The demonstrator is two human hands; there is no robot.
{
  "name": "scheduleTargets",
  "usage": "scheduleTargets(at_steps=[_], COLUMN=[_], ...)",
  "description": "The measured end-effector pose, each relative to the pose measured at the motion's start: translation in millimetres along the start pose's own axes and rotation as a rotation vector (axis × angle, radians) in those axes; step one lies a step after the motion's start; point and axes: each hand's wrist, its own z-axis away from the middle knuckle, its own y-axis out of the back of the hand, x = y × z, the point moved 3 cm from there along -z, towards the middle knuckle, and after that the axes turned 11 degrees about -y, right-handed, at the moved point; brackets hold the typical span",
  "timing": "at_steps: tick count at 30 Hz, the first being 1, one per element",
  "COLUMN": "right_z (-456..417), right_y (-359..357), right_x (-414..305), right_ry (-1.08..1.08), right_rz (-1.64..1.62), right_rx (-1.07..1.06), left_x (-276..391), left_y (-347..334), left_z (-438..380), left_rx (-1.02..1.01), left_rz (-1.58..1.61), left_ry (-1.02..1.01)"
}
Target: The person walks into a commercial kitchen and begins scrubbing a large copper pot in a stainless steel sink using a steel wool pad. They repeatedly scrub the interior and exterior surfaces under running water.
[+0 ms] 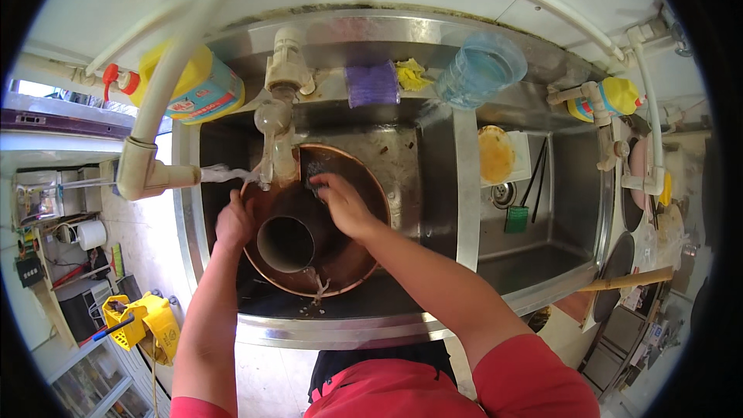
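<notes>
A round copper-coloured pot with a central chimney tube (371, 186) sits in the left basin of a steel sink. My left hand (235, 220) grips its left rim. My right hand (339, 200) presses a dark scouring pad (315, 174) against the inside, behind the tube. Beside my left hand, water runs near the rim from a white plastic pipe (168, 180). A plastic tap (281, 69) reaches over the pot's back edge. Some water spills off the pot's front rim.
Along the back ledge are a yellow detergent jug (203, 84), a purple sponge (372, 84), a yellow cloth (412, 74) and a clear blue-tinted plastic pitcher (482, 69). The right basin holds a stained plate (495, 154), a green-headed brush (516, 219) and a drain (502, 194).
</notes>
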Motion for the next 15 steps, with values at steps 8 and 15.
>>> scheduleTargets(at_steps=[8,15], right_z=[-54.6,-45.2], right_y=[-10.4,-2.6], right_x=[15.1,10.3], right_ry=[-0.259,-0.317], right_rz=[0.29,0.069], right_rx=[0.086,0.027], left_x=[23.9,4.7], left_y=[25.3,11.3], left_z=[-35.7,-48.0], left_rx=[-0.15,-0.141], left_rz=[-0.204,-0.265], left_ry=[0.014,-0.032])
